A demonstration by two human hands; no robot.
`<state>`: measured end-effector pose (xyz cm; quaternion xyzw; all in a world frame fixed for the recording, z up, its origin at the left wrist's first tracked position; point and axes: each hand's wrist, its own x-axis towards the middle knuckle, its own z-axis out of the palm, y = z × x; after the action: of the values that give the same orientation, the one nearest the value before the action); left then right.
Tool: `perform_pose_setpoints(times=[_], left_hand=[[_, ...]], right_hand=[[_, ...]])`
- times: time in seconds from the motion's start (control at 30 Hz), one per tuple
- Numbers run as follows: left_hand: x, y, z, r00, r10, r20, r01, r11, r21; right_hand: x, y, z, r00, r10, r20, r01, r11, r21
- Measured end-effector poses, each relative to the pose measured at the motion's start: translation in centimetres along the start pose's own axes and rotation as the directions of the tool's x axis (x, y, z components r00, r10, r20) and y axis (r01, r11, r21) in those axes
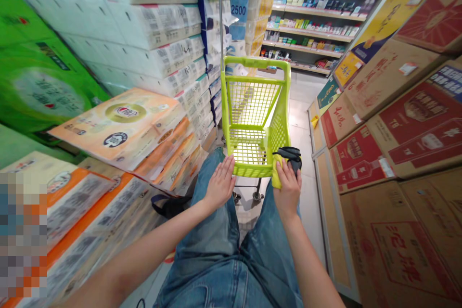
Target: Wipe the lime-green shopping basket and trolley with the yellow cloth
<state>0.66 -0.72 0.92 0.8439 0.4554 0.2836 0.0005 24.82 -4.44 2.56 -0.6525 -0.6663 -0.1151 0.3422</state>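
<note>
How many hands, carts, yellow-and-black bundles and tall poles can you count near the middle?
Hands: 2, left hand and right hand
Cart: 1
Yellow-and-black bundle: 1
Pole: 1
Total: 5

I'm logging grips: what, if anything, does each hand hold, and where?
The right hand grips a yellow-and-black fabric bundle by its near side; the left hand holds nothing.

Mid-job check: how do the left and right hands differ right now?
The left hand shows nothing in its grasp; the right hand holds a yellow cloth with a dark bundle against it. The left hand's fingers lie fairly straight; the right hand's bend over the cloth. Both are at the green cart's near end.
</note>
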Motion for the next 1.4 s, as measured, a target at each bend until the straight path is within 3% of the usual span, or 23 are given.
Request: perform_pose_setpoints(times=[0.2, 0.3, 0.4, 0.5, 0.63, 0.73, 0.83, 0.93, 1.03, 1.13, 1.27, 1.4], left_hand=[[-0.2, -0.3, -0.1, 1.0, 0.0, 0.006, 0.0, 1.0, -0.024], [-0.3, -0.5, -0.3, 0.999, 0.022, 0.026, -0.021, 0.999, -0.039], [-0.2, -0.4, -0.4, 1.0, 0.008, 0.021, -0.007, 0.999, -0.032], [-0.1, -0.3, -0.2, 1.0, -0.003, 0.004, 0.003, 1.0, -0.016], [0.0, -0.1, 0.0, 1.0, 0.002, 0.002, -0.002, 1.0, -0.009], [0.0, -0.1, 0.2, 1.0, 0.007, -0.003, -0.007, 1.0, -0.013], [0.0, 0.1, 0.3, 1.0, -0.005, -0.007, 0.004, 1.0, -0.026], [0.0, 0.4, 0.4, 0.999, -0.031, -0.013, 0.03, 0.999, -0.035], [-0.2, 0.3, 0.4, 0.999, -0.033, -0.011, 0.032, 0.999, -0.041], [-0.3, 0.0, 0.2, 1.0, -0.007, 0.016, 0.008, 0.998, -0.055], [-0.2, -0.2, -0.2, 0.999, -0.003, 0.032, 0.004, 0.999, -0.042], [0.0, 0.0, -0.3, 1.0, -0.014, 0.02, 0.014, 1.0, -0.014]], right_hand=[[-0.4, -8.6, 2.9, 0.983, -0.135, 0.125, 0.12, 0.985, 0.126], [-0.4, -10.6, 3.6, 0.971, -0.189, 0.149, 0.163, 0.971, 0.173], [-0.3, -9.5, 3.0, 0.958, -0.24, 0.158, 0.209, 0.959, 0.19], [-0.4, -5.9, 1.5, 0.947, -0.269, 0.174, 0.239, 0.955, 0.175], [0.0, 0.1, -0.5, 0.98, -0.16, 0.12, 0.15, 0.985, 0.091], [0.7, 2.9, -1.0, 0.996, -0.058, 0.062, 0.055, 0.997, 0.051], [0.9, 1.8, -0.5, 0.999, 0.008, 0.04, -0.008, 1.0, 0.014], [0.4, -2.7, 0.9, 0.999, 0.03, 0.039, -0.03, 1.0, -0.001], [0.0, -8.1, 2.5, 0.994, -0.046, 0.103, 0.038, 0.996, 0.077], [0.0, -11.2, 3.5, 0.985, -0.108, 0.134, 0.087, 0.984, 0.154], [0.2, -10.2, 3.2, 0.971, -0.196, 0.138, 0.167, 0.965, 0.201], [-0.1, -5.3, 1.2, 0.958, -0.248, 0.142, 0.221, 0.958, 0.184]])
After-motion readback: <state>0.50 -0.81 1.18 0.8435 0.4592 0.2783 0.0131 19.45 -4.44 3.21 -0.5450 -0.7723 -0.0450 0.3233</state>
